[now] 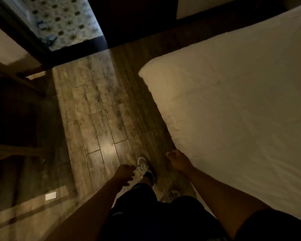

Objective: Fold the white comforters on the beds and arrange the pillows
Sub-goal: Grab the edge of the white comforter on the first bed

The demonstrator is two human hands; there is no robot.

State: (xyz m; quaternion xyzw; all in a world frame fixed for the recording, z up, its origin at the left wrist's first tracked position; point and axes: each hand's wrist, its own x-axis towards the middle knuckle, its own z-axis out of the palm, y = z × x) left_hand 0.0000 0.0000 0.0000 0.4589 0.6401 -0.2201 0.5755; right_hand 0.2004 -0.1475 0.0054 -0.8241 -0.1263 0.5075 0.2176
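White bedding: the comforter (233, 101) lies spread flat over the bed and fills the right of the view, its near corner rounded, its long edge running beside the wooden floor (97, 110).
Right hand (176, 160): loosely curled, holding nothing, just beside the bed's long edge — the nearer hand to the fabric.
Left hand (126, 173): relaxed, fingers hanging, empty, over the floor and farther from the bed.
Pillows: none in view.
Feet: a pale shoe (143, 165) points along the bed's side.
Key relation: the comforter lies to the person's right and ahead, long axis running away from them — so the right hand would likely reach the edge first.
Surroundings: dim room, patterned tile (64, 20) beyond a doorway.
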